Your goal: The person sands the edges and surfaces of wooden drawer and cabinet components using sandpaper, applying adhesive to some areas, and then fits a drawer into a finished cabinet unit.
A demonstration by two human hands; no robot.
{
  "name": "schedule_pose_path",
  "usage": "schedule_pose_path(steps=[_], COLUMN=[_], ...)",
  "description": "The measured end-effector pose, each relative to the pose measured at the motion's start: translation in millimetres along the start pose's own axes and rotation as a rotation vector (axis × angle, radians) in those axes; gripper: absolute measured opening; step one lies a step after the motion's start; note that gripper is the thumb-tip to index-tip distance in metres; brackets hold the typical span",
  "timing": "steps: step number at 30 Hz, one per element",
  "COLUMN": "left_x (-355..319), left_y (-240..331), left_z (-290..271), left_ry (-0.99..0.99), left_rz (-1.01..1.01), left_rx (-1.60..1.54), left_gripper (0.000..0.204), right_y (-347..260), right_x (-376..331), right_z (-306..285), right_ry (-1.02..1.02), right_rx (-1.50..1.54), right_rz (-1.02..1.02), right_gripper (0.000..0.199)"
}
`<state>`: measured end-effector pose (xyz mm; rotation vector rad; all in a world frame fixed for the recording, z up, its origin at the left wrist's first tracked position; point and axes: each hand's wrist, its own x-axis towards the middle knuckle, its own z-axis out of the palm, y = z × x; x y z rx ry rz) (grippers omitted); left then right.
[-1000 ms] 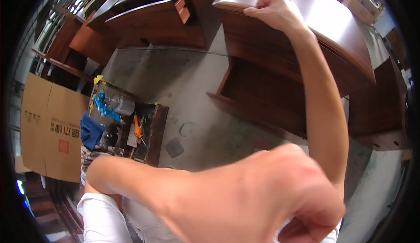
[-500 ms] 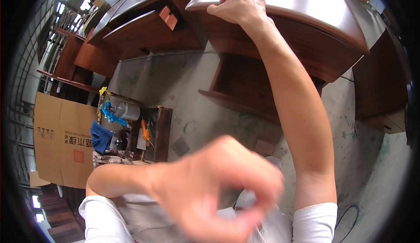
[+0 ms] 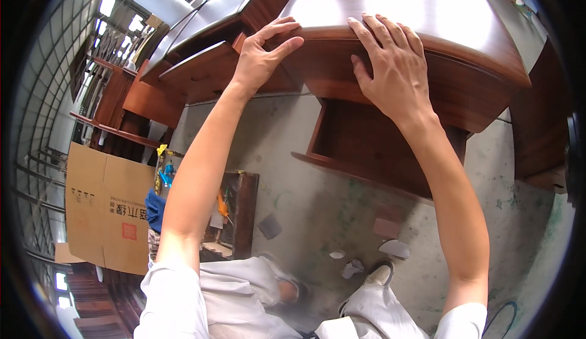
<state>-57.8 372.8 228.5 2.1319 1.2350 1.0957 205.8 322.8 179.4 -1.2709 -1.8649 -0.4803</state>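
In front of me stands a dark reddish-brown wooden desk [image 3: 421, 49] with a glossy top that reflects bright light. My right hand [image 3: 394, 61] rests on its near edge, fingers spread over the rim of the top and thumb apart. At the desk's left corner is my left hand [image 3: 261, 55], fingers extended and thumb apart, near or touching the edge; exact contact is hard to tell. Neither hand holds anything. Below, a drawer [image 3: 366, 137] is pulled out from the desk.
To the left are a flattened cardboard box [image 3: 110, 211] and a wooden crate [image 3: 244, 217] with a blue cloth [image 3: 155, 209] and an orange-handled tool [image 3: 223, 205]. Another brown desk [image 3: 201, 70] stands behind. Scraps, including a pinkish piece [image 3: 387, 227], lie on the floor near my feet.
My left hand has risen from close in front of me to the desk's left corner. The right hand has gone from curled on the edge to spread, and further right.
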Motion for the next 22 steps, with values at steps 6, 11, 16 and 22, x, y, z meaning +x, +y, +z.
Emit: schedule_pose_path(steps=[6,11,16,22], left_x=[8.4,5.8,15.2,12.4], left_y=[13.0,17.0,16.4,-2.0], left_z=[-3.3,-12.9,-7.9,-14.1], left_ry=[-0.103,-0.142,-0.144,-0.357], left_rz=[-0.092,-0.184,-0.078,-0.181], left_rx=[-0.108,-0.18,-0.143,-0.084], left_gripper=[0.039,0.039,0.042,0.072], right_y=[0.8,-3.9,4.6,37.2], right_x=[-0.3,-2.1,0.3,-24.6], right_z=[2.3,5.2,-2.4,-40.2], right_ry=[0.01,0.021,0.025,0.064], right_rx=[-0.012,-0.002,0.0,0.542], right_rz=[0.018,0.013,0.004,-0.211], right_gripper=[0.055,0.054,0.055,0.029])
